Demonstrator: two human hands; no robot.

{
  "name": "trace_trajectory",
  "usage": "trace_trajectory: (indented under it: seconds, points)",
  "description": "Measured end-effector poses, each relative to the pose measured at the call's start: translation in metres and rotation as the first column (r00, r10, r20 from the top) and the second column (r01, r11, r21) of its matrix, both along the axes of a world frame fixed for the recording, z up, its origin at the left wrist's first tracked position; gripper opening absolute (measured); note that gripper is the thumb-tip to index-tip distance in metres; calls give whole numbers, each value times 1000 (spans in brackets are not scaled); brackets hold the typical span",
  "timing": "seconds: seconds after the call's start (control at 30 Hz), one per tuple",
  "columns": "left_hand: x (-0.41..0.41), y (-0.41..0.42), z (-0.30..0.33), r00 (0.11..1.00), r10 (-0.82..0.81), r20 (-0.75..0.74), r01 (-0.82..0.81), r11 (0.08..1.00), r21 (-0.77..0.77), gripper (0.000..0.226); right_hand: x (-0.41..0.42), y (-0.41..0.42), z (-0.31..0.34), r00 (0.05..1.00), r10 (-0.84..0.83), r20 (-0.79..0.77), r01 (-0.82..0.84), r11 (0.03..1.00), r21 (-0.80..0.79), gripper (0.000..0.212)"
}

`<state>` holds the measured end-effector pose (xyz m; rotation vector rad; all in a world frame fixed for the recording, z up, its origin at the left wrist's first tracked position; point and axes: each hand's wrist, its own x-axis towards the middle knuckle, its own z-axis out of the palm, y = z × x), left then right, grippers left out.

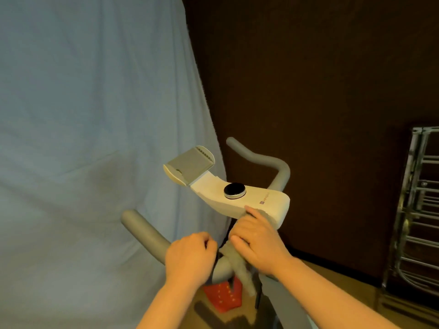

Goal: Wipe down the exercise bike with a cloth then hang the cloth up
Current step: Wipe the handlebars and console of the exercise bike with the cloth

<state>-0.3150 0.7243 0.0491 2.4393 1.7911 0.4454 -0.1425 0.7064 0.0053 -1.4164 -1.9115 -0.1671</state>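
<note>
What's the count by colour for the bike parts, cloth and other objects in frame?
Grey: 4 – left handlebar, right handlebar, tablet holder, cloth
White: 1 – console
Black: 1 – knob
Red: 1 – red part
Blue: 1 – sheet
Chrome: 1 – rack
Total: 9

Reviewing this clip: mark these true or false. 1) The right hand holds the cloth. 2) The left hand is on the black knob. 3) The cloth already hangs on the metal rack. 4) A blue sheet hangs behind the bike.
1) True: the right hand grips the cloth against the console.
2) False: the left hand grips the handlebar; the knob is untouched.
3) False: nothing hangs on the rack.
4) True: sheet.
</note>
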Motion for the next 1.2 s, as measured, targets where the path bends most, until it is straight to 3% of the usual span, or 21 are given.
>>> trace_trajectory:
  seconds: [0.13,0.17,0.27,0.33,0.47,0.63,0.83,0.97,1.0,1.1,1.17,1.2]
  points:
    - [-1,0,-5,996,11,89,-15,999,44,32,-23,-3,-16,978,-102,-183,111,993,42,31]
    - [-1,0,-6,996,6,89,-10,999,49,33,-26,-6,-21,981,-103,-163,111,993,38,30]
    - [1,-1,-4,997,-3,74,-2,998,56,34,5,5,-6,989,65,135,-64,998,-10,32]
    - [0,2,-3,1000,-10,29,8,999,38,34,25,21,16,959,55,278,-32,996,-89,37]
    - [0,4,-4,998,-32,-59,33,999,17,37,-15,9,4,997,-57,46,61,994,-91,41]
    - [-1,4,-4,999,-36,-28,37,999,26,41,-1,0,-1,966,116,231,-119,993,-4,39]
    - [-1,-1,-5,998,-8,57,3,997,76,42,-33,-6,-25,977,-131,-166,142,988,57,31]
    - [-1,-2,-6,992,13,123,-25,995,101,41,-8,-9,-7,994,83,76,-85,996,19,34]
    - [-1,-1,-6,991,18,131,-32,994,102,41,6,-1,3,992,74,101,-75,997,1,35]
    - [0,-1,-8,987,30,156,-48,992,115,42,-9,2,2,994,-95,-53,95,995,-2,35]
    - [-1,-2,-9,986,35,161,-55,991,125,42,-40,-13,-12,989,-77,-125,79,997,4,30]
    - [-1,-3,-9,985,34,172,-57,990,130,41,-45,-20,-17,996,-23,-81,25,1000,17,28]
